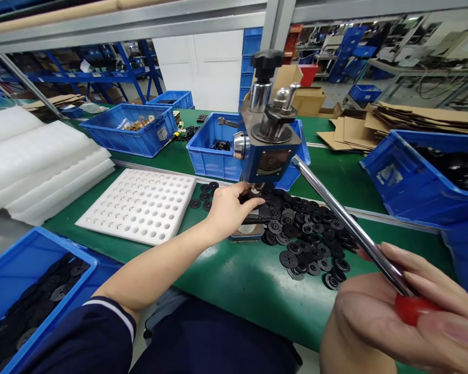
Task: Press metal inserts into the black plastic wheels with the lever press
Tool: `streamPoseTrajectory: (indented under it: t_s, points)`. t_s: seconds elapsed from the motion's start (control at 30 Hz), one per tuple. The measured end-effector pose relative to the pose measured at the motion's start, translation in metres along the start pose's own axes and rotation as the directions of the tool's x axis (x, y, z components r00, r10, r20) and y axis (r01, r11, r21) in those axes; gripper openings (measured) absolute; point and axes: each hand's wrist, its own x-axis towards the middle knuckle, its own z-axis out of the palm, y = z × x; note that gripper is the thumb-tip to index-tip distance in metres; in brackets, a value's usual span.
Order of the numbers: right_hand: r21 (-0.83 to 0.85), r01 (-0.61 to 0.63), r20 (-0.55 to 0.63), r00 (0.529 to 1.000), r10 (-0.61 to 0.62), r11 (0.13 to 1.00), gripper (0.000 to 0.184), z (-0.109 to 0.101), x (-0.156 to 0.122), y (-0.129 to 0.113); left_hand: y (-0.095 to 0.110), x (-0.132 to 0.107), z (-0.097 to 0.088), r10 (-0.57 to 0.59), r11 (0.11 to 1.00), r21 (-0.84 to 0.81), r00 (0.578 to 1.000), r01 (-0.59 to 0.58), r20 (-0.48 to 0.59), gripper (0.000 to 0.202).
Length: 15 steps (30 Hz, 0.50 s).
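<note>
A blue hand press (268, 139) stands on the green table (234, 275). My left hand (229, 209) reaches under its ram, fingers pinched on a small black part at the press base (246, 231). My right hand (405, 311) is wrapped round the red-tipped end of the press's long metal lever (347, 221) at the lower right. A heap of black round discs (310, 236) lies on the table just right of the press base, between my two hands.
A white perforated foam tray (140, 205) lies left of the press. Blue bins stand around: one with black discs at lower left (35, 291), several behind (130, 127), a large one at right (421, 179). White foam sheets (42, 161) are stacked far left; flat cardboard (413, 117) lies back right.
</note>
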Motion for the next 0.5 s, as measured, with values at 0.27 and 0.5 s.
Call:
streamPoseTrajectory:
  t_s: [0.27,0.5]
  points:
    - [-0.070,0.081,-0.336,0.936,-0.100,0.994,0.038,-0.033,-0.006,-0.051,0.001,0.002,0.002,-0.015,1.000,0.010,1.000,0.015,-0.017,0.012]
    - [-0.470,0.308,0.455,0.888,-0.072,0.827,0.045,-0.071,0.040,-0.029,-0.009,0.005,0.007,0.028,0.999,0.040,0.999,-0.027,-0.020,0.023]
